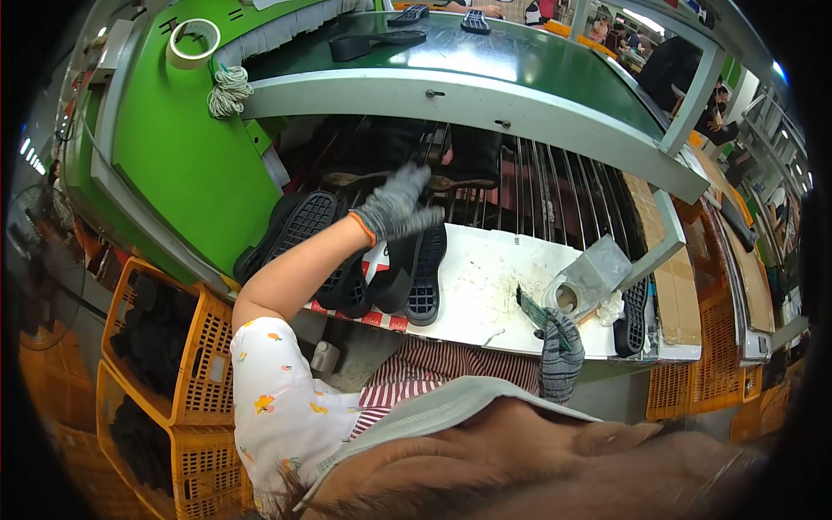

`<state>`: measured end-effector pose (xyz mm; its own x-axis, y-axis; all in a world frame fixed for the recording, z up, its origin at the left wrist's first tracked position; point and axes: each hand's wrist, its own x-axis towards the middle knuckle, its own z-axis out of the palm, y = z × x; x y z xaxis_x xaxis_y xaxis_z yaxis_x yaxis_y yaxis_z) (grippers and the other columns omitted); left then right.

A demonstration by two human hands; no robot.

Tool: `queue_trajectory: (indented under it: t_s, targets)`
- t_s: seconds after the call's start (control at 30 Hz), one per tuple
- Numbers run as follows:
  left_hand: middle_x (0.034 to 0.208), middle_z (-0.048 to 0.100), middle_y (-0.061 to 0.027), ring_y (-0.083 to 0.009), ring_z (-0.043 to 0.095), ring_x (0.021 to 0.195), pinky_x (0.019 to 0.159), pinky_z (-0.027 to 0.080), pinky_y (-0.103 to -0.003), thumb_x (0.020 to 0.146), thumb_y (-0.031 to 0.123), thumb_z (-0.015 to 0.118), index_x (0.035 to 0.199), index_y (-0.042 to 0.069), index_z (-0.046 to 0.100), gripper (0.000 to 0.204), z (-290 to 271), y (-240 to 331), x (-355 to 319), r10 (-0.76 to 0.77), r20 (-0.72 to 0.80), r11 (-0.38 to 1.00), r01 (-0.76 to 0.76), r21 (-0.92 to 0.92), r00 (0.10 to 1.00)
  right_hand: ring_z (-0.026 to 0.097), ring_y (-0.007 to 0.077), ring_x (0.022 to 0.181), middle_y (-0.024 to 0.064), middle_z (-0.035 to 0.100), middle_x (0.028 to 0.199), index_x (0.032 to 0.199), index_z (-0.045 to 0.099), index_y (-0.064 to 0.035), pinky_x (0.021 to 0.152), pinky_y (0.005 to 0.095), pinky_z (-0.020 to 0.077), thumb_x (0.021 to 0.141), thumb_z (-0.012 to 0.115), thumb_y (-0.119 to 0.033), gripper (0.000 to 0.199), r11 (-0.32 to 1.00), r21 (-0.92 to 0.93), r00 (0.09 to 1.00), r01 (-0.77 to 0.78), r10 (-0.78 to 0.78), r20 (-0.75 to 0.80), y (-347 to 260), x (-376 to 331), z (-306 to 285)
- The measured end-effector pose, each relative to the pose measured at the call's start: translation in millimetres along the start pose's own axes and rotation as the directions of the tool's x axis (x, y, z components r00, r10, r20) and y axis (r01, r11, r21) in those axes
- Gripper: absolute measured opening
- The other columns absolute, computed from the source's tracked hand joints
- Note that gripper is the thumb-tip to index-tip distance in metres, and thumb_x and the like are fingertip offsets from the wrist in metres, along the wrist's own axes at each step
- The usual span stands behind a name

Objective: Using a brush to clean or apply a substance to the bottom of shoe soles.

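board (481, 260): soles (425, 282) left and far right, container (602, 264) between | crates (206, 368): left of board | belt (537, 74): behind

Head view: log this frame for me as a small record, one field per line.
Left hand: gloved, blurred, fingers spread near black soles; contact unclear
Right hand: gloved, holding a green brush
Near the brush: translucent container
Work surface: white sheet, specked
Beyond: green belt carrying more soles
Person's left: stacked orange crates

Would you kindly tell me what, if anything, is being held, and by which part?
The right hand holds a green brush-like tool by its near end; the left hand, blurred, appears empty.
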<state>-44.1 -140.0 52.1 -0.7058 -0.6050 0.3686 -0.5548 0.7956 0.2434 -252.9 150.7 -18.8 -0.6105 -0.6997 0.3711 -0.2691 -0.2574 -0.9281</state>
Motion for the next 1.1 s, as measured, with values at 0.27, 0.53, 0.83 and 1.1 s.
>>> queue_trajectory:
  t_s: [0.27, 0.53, 0.83, 1.1]
  targets:
    - [0.115, 0.045, -0.0318, -0.0376, 0.046, 0.109, 0.097, 0.032, -0.037, 0.068, 0.058, 0.059, 0.130, -0.012, 0.020, 0.101, 42, 21, -64, -0.257, 0.514, 0.964, 0.180, 0.196, 0.819, 0.059, 0.0156, 0.083, 0.0114, 0.060, 0.098, 0.107, 0.053, 0.0021, 0.064, 0.0246, 0.0516, 0.090, 0.047, -0.016, 0.025, 0.993, 0.082, 0.987, -0.088, 0.098, -0.129, 16, 4, -14]
    - [0.121, 0.044, -0.0283, -0.0372, 0.044, 0.113, 0.096, 0.034, -0.038, 0.073, 0.062, 0.051, 0.130, -0.004, 0.030, 0.090, 33, 9, -73, -0.364, 0.593, 0.920, 0.378, 0.107, 0.718, 0.056, 0.0141, 0.071, 0.0104, 0.060, 0.089, 0.104, 0.054, 0.0033, 0.061, 0.0243, 0.0476, 0.091, 0.045, -0.023, 0.031, 0.996, 0.065, 0.972, -0.060, 0.073, -0.225, 9, 17, -38]
    - [0.128, 0.038, -0.0224, -0.0367, 0.040, 0.116, 0.096, 0.035, -0.036, 0.088, 0.020, 0.039, 0.123, 0.024, 0.047, 0.036, 76, -58, -88, 0.145, 0.523, 0.989, -0.124, -0.074, 0.840, 0.054, 0.0141, 0.083, 0.0051, 0.058, 0.091, 0.101, 0.054, -0.0006, 0.073, 0.0260, 0.0461, 0.085, 0.055, -0.011, 0.019, 0.995, 0.035, 0.992, -0.090, 0.093, -0.087, 36, 53, -69]
    - [0.127, 0.044, -0.0117, -0.0227, 0.043, 0.116, 0.100, 0.033, -0.036, 0.092, 0.020, 0.038, 0.129, 0.001, 0.036, 0.042, 43, -57, -99, 0.108, 0.354, -0.272, 0.370, -0.888, 0.929, 0.056, 0.0256, 0.069, 0.0139, 0.058, 0.076, 0.086, 0.058, 0.0010, 0.066, 0.0328, 0.0462, 0.075, 0.062, -0.014, 0.019, 0.859, -0.511, 0.996, 0.022, -0.060, -0.058, 57, 69, -62]
